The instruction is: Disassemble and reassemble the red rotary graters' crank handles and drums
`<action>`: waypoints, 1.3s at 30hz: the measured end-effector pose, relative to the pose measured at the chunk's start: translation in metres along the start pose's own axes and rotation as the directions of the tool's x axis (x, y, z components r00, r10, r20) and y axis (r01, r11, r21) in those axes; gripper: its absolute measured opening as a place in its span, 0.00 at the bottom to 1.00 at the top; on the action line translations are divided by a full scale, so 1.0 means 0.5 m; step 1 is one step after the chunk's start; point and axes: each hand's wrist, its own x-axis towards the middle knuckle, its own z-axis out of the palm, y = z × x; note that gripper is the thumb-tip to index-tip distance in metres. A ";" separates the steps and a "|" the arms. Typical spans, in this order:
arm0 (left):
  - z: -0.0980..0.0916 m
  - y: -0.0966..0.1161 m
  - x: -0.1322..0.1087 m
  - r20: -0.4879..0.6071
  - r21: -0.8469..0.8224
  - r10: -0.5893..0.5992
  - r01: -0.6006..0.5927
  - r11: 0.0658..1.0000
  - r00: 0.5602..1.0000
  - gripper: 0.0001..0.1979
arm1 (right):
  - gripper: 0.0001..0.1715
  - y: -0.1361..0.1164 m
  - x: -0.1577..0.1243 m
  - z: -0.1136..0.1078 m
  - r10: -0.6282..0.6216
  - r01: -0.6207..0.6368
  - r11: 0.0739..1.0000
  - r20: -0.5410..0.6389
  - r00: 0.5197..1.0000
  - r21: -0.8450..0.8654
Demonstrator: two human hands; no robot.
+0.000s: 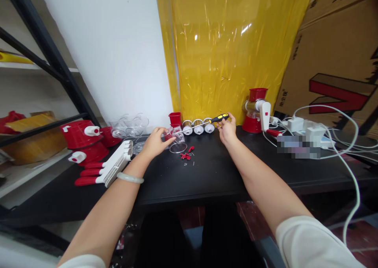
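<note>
My left hand [157, 144] is closed around a clear plastic housing [177, 136], which has a round open rim toward the table. In my right hand [227, 128] is a screwdriver [219, 118] with a black and yellow handle, gripped near the handle's end. Its long thin shaft runs leftward to the clear housing; whether the tip touches a screw is too small to tell. Small red plastic parts [186, 156] and tiny screws [189, 164] lie on the black table just in front of the housing. Behind stand three white-ended metal grater drums [198, 127] and a red hopper [175, 119].
An assembled red rotary grater [253, 114] stands at right, beside white chargers and cables [298, 124]. At left are red bases [84, 140], white crank handles with red grips [113, 165] and more clear housings [130, 124]. A yellow-wrapped panel [224, 55] and a cardboard box [330, 55] rise behind the black table [206, 185].
</note>
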 end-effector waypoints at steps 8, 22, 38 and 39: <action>0.000 0.001 0.002 0.003 0.003 0.002 -0.002 1.000 1.000 0.23 | 0.16 -0.005 0.002 0.004 -0.037 0.035 0.999 -0.058 0.998 -0.041; 0.000 0.000 0.001 -0.005 0.001 0.017 -0.017 1.000 1.000 0.23 | 0.20 0.003 0.011 0.001 -0.021 0.016 0.997 -0.081 0.997 -0.070; 0.003 -0.005 0.002 -0.012 -0.002 0.022 -0.022 1.000 1.000 0.24 | 0.17 -0.006 0.002 0.003 -0.008 0.005 0.998 -0.056 0.998 -0.065; 0.003 -0.005 0.002 -0.012 -0.004 0.023 -0.023 1.000 1.000 0.23 | 0.17 -0.006 0.002 0.003 -0.004 0.000 0.998 -0.056 0.998 -0.067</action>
